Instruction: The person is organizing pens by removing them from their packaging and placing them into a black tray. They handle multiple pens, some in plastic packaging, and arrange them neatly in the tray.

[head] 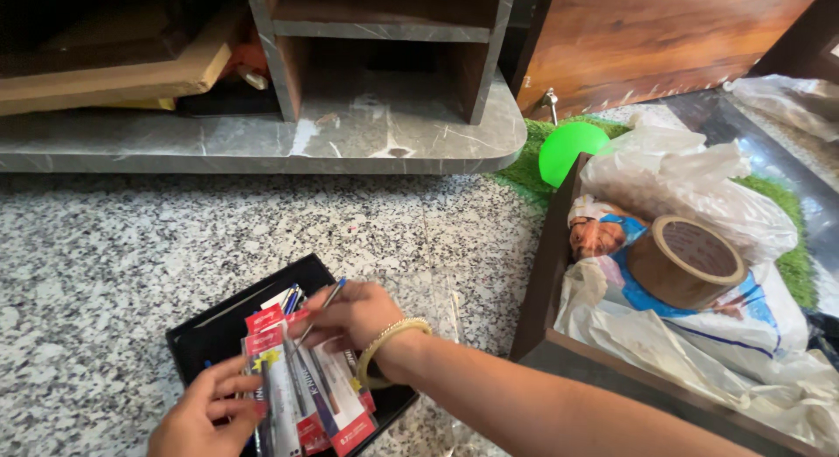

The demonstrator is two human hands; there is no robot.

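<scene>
Left hand is clamping fingers on pen packs over black tray on speckled floor, w/ right hand pinching a loose pen just above; tape roll is sitting well apart in box.

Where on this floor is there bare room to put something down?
The speckled floor lies bare left of the black tray, up to the marble ledge. A narrower strip runs between tray and wooden box. The tray is crowded with pen packs under both hands, left and right; the box is stuffed with bags and tape.
</scene>
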